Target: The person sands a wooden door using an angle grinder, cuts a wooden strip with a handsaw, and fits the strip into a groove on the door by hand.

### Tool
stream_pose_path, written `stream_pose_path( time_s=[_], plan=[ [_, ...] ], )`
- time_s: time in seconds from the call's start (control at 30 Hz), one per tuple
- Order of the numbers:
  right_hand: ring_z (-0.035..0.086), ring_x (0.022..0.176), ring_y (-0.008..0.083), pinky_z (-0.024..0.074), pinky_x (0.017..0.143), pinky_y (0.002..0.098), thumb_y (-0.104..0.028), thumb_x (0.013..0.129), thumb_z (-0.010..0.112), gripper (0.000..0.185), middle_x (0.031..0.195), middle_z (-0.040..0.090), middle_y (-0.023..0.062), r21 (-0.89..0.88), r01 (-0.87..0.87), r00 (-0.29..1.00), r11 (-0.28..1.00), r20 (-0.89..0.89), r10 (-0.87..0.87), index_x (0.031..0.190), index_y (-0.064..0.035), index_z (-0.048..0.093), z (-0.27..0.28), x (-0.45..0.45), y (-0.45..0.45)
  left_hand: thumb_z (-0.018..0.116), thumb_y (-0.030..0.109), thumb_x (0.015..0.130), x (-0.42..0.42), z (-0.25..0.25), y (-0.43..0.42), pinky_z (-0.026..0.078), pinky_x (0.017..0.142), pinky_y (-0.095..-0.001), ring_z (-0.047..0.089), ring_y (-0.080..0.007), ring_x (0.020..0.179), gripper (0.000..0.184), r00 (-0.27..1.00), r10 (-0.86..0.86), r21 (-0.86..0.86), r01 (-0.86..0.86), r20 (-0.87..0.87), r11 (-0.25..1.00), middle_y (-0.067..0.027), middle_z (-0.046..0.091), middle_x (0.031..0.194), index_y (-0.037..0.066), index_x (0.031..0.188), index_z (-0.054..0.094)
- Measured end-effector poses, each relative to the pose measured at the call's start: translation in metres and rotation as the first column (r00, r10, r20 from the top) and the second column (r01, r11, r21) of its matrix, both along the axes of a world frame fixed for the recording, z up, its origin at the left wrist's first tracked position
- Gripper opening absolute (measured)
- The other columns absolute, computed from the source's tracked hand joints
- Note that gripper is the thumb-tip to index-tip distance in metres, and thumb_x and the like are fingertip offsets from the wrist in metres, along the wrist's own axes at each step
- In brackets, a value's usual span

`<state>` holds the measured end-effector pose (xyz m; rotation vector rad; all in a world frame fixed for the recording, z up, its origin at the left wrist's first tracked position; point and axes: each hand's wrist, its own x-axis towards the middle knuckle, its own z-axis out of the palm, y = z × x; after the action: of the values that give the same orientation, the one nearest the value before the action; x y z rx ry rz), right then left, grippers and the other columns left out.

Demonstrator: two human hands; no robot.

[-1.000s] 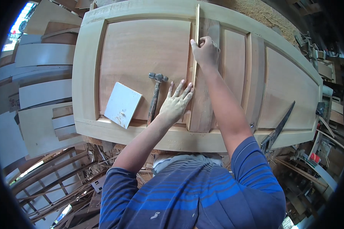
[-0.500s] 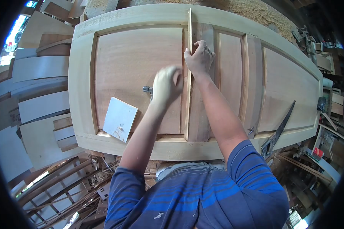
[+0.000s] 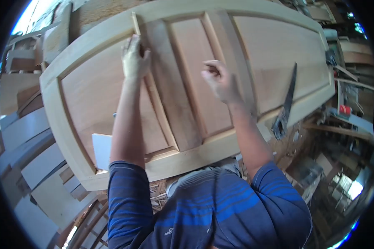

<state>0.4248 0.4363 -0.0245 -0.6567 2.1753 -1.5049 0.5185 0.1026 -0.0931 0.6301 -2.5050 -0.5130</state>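
Note:
A panelled wooden door lies flat before me. Along the edge of its cross rail runs a thin wooden strip, its far end tilted up off the door. My left hand is at the far part of this strip, which passes between fingers and thumb. My right hand hovers over the narrow middle panel, fingers curled and blurred; whether something small is in them is hidden. Beside my left forearm a bit of a metal tool, like a hammer head, peeks out. A white square board is partly covered by that arm.
A handsaw lies across the door's near right edge, its handle towards me. Stacked boards fill the left side. Sawdust covers the surface behind the door. Wood scraps and a red object are at the right.
The view has turned, shifting the door left and tilting it. My left hand has moved from above the panel to the strip's far part. My right hand has left the strip and moved right.

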Motion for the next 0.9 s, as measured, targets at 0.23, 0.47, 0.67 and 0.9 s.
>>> stream_pose_path(
  time_s=[0.23,0.47,0.67,0.9],
  plan=[
    [0.072,0.081,0.0107,0.0583,0.075,0.0301,-0.01,0.097,0.08,0.011,0.087,0.078,0.0045,0.49,0.284,0.95,0.824,-0.025,-0.312,0.104,-0.001,0.08,0.03,0.035,0.202,0.069,0.031,0.1,0.003,-0.008,0.001,0.025,0.134,-0.0489,0.042,-0.0282,0.16,0.064,0.999,0.014,-0.033,-0.013,0.032,0.999,-0.0121,0.054,0.167,0.008,0.159,0.056],
    [0.077,0.079,0.0179,0.0612,0.076,0.0337,-0.011,0.092,0.083,0.014,0.087,0.08,0.0106,0.592,0.277,0.936,0.757,0.011,-0.351,0.099,0.0004,0.079,0.019,0.068,0.237,0.067,0.022,0.1,0.004,-0.012,-0.004,0.025,0.135,-0.0485,0.041,-0.0279,0.16,0.064,0.998,-0.007,-0.038,0.009,0.058,0.999,-0.0115,0.051,0.169,0.008,0.161,0.053],
    [0.078,0.079,0.0216,0.0617,0.076,0.0364,-0.007,0.084,0.082,0.012,0.088,0.08,0.0152,0.569,0.241,0.968,0.786,-0.081,-0.238,0.093,0.0006,0.08,-0.005,0.07,0.248,0.071,0.019,0.095,0.004,-0.021,-0.007,0.027,0.134,-0.0502,0.046,-0.0327,0.157,0.067,0.999,-0.002,-0.089,0.006,0.047,0.996,-0.015,0.057,0.164,0.007,0.159,0.056],
    [0.073,0.073,0.0198,0.0591,0.071,0.0339,-0.001,0.085,0.079,0.006,0.083,0.073,0.0107,0.609,0.158,0.987,0.777,-0.086,-0.134,0.09,0.0014,0.076,0.007,0.073,0.235,0.06,0.03,0.099,0.004,0.001,0.016,0.02,0.136,-0.0466,0.038,-0.0283,0.162,0.065,0.997,0.066,-0.003,-0.066,0.046,0.998,-0.0114,0.05,0.17,0.008,0.16,0.053]
  ],
)
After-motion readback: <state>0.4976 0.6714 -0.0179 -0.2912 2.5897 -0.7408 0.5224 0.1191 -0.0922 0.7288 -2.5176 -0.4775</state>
